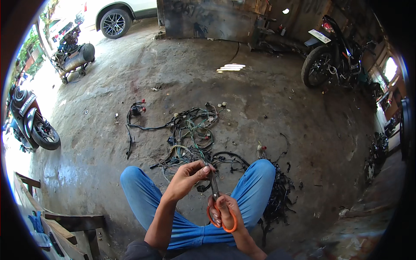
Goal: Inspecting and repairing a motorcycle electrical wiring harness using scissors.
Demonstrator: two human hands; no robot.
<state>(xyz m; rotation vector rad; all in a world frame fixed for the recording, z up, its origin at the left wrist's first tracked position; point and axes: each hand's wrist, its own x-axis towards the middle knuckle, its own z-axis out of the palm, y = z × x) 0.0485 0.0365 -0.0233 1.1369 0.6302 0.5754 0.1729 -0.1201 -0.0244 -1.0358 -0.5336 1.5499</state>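
My left hand (190, 177) is closed in a pinch on a strand of the wiring harness (195, 130), just at the tips of the scissors. My right hand (225, 210) grips the orange-handled scissors (229, 223), their dark blades pointing up toward my left fingers. The harness, a tangle of black, green and pale wires with white and red connectors, lies on the concrete floor in front of my knees. Whether the blades touch the wire is hidden by my fingers. A pile of black tape or sheathing scraps (279, 199) lies beside my right knee.
A motorcycle (329, 65) stands at the back right, another (37, 125) at the left. An air compressor (73, 58) and a white car (125, 13) are toward the back left. A wooden bench (73, 221) sits at lower left, and a metal sheet wall (203, 21) behind.
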